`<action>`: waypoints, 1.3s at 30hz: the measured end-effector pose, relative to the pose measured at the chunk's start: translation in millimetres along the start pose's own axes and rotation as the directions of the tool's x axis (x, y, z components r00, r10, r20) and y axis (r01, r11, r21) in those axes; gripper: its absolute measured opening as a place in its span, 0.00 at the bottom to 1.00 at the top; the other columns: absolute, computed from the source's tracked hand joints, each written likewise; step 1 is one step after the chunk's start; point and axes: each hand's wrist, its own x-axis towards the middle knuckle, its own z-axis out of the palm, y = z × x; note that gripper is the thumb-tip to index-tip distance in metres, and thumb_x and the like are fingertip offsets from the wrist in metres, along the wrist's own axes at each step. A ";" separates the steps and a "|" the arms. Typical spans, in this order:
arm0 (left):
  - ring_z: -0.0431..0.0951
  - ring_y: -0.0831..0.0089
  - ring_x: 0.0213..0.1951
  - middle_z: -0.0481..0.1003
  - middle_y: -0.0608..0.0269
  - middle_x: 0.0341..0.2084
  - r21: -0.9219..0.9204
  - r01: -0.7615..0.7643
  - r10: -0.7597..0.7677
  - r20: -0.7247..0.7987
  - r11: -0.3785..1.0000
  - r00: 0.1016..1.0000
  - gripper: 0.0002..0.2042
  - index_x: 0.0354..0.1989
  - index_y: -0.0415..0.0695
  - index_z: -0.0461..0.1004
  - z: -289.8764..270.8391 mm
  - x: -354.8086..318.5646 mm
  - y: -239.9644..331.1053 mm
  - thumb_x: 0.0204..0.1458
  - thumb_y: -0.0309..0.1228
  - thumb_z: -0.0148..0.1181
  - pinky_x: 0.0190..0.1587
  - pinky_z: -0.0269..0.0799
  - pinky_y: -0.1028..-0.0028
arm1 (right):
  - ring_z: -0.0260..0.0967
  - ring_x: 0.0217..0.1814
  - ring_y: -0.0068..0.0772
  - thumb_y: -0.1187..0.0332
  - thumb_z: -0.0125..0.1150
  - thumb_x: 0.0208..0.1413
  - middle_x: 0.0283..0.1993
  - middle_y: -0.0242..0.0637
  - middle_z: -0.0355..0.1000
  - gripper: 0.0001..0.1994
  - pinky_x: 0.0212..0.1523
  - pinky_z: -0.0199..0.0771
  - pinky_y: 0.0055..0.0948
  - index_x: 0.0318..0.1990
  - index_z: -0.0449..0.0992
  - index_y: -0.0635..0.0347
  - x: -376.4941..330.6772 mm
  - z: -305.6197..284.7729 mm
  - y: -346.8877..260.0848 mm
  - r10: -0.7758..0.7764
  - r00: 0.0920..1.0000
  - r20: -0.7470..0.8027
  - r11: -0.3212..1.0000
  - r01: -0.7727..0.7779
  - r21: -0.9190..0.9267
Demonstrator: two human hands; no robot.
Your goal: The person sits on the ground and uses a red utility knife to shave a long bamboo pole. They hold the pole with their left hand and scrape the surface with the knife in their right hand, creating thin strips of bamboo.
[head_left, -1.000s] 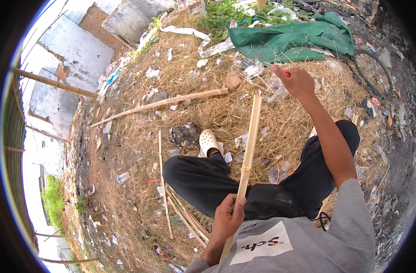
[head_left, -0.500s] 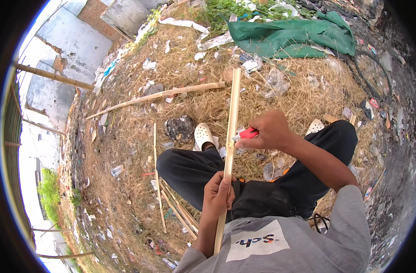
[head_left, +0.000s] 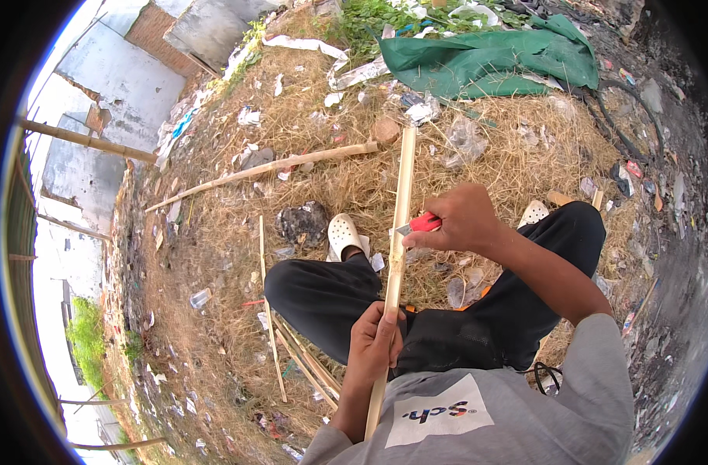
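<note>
A long split bamboo strip slants up from beside my torso, between my bent knees, its pale inner face upward. My left hand is closed round its lower part, thumb lying along the top. In my right hand is a red utility knife, gripped in a fist with the thumb stretched toward the strip. Its short metal blade meets the strip just above a node; how deep it sits cannot be made out.
More bamboo strips lie left of my leg, and a longer pole rests farther off. A dark stone sits by my left clog. Beyond are a green tarp and dry grass strewn with litter.
The bamboo strip's far end has tilted a little to the right and dropped slightly. The knife blade is now a bit farther above the node. Both hands keep their grip.
</note>
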 end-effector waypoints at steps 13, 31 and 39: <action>0.59 0.88 0.10 0.64 0.72 0.09 0.165 0.054 -0.044 -0.063 0.985 0.997 0.13 0.38 0.40 0.69 3.6 -18.7 5.6 0.66 0.39 0.48 0.14 0.53 0.83 | 0.66 0.14 0.41 0.30 0.57 0.46 0.10 0.37 0.64 0.33 0.18 0.63 0.38 0.16 0.77 0.54 7.5 0.6 18.7 0.174 0.982 -0.075 0.983 -0.178 -0.041; 0.61 0.87 0.11 0.65 0.72 0.10 0.216 -0.031 0.049 -0.076 0.976 0.996 0.13 0.40 0.39 0.71 -0.9 6.8 5.7 0.66 0.38 0.49 0.14 0.54 0.84 | 0.61 0.15 0.34 0.34 0.57 0.52 0.12 0.34 0.59 0.33 0.19 0.58 0.35 0.16 0.70 0.58 16.1 -6.3 35.8 0.410 0.906 -0.103 0.910 -0.398 0.121; 0.65 0.86 0.14 0.68 0.70 0.13 0.166 0.001 0.001 -0.013 0.986 1.000 0.14 0.43 0.39 0.69 0.0 33.7 -3.2 0.66 0.39 0.48 0.18 0.59 0.83 | 0.49 0.19 0.14 0.52 0.64 0.58 0.15 0.20 0.54 0.21 0.19 0.50 0.25 0.20 0.71 0.58 5.2 21.5 -2.5 0.376 0.830 0.412 0.412 -0.548 0.728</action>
